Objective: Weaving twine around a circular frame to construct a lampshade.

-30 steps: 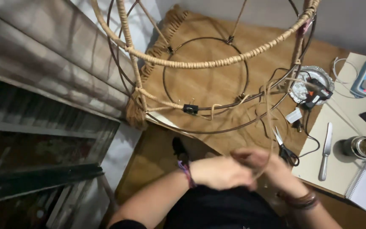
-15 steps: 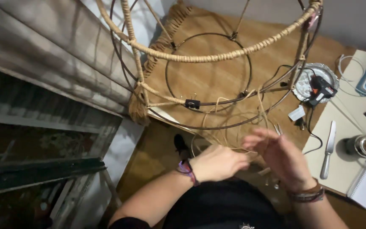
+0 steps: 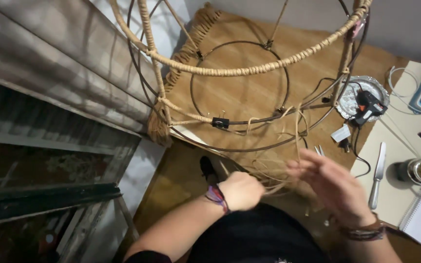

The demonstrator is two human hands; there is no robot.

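Since a second ago our right hand [image 3: 334,187] has opened and lifted clear, while our left hand [image 3: 242,190] stays fisted on the pale raffia strands [image 3: 281,170] under the rattan-wrapped wire lampshade frame [image 3: 230,70].

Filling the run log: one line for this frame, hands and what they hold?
left hand: fist shut on raffia strands | right hand: open, fingers spread at strands | wire lamp frame: partly wrapped, above hands

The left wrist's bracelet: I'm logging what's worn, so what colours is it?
The bracelet is woven, mostly purple with reddish strands, seen in the head view.

Left hand [image 3: 242,190] grips raffia strands [image 3: 274,173] below the wire frame [image 3: 239,73]; right hand [image 3: 334,187] spread open.
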